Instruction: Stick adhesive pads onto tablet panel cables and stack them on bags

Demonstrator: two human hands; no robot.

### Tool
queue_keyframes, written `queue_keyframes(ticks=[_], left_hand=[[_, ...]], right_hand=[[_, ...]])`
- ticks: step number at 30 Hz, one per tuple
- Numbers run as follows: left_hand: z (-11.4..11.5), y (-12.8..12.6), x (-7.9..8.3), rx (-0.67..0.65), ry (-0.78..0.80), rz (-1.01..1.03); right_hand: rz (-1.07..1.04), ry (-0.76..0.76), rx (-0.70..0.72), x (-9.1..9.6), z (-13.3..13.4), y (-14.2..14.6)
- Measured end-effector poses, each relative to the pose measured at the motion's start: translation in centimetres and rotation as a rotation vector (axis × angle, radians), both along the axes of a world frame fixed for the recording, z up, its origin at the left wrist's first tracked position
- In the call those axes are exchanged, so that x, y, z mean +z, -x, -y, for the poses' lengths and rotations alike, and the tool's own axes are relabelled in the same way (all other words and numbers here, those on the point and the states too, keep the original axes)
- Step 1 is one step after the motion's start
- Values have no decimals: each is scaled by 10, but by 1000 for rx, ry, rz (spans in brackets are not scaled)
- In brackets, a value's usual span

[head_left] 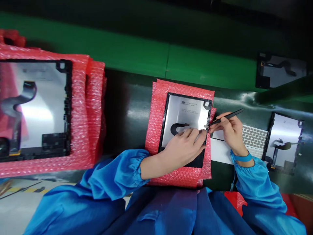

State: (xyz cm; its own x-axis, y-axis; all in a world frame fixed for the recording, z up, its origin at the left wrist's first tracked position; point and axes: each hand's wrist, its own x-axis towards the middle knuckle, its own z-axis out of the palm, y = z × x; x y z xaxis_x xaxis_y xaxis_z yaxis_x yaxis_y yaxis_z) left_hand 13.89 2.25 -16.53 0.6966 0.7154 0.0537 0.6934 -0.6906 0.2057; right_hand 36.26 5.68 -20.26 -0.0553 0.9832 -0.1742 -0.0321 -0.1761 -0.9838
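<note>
A tablet screen panel with a black frame lies with its silver back up on red bubble wrap in front of me. My left hand rests across its lower part, with bent fingers gathered at the panel's right edge. Under that hand, a black flex cable is partly hidden. Black tweezers are pinched in my right hand, and their tip meets the right edge of the frame close to my left fingertips. Whatever small part lies between tip and fingers is too small to make out.
At left, another screen panel lies on stacked red bubble wrap. A white sheet with a grid of small labels is beside my right wrist. Further panels lie at the right and on the green mat at back right.
</note>
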Motion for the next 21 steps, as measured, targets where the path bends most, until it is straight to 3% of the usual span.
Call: queue_keyframes(ticks=[14, 18, 21], left_hand=[[-5, -1, 5, -32, 50, -100], [-9, -3, 10, -31, 110, -131], [-12, -4, 15, -24, 153, -159]], right_hand=[[-14, -38, 20, -2, -2, 5], [44, -107, -138, 12, -2, -4], [117, -213, -259, 31, 11, -30]])
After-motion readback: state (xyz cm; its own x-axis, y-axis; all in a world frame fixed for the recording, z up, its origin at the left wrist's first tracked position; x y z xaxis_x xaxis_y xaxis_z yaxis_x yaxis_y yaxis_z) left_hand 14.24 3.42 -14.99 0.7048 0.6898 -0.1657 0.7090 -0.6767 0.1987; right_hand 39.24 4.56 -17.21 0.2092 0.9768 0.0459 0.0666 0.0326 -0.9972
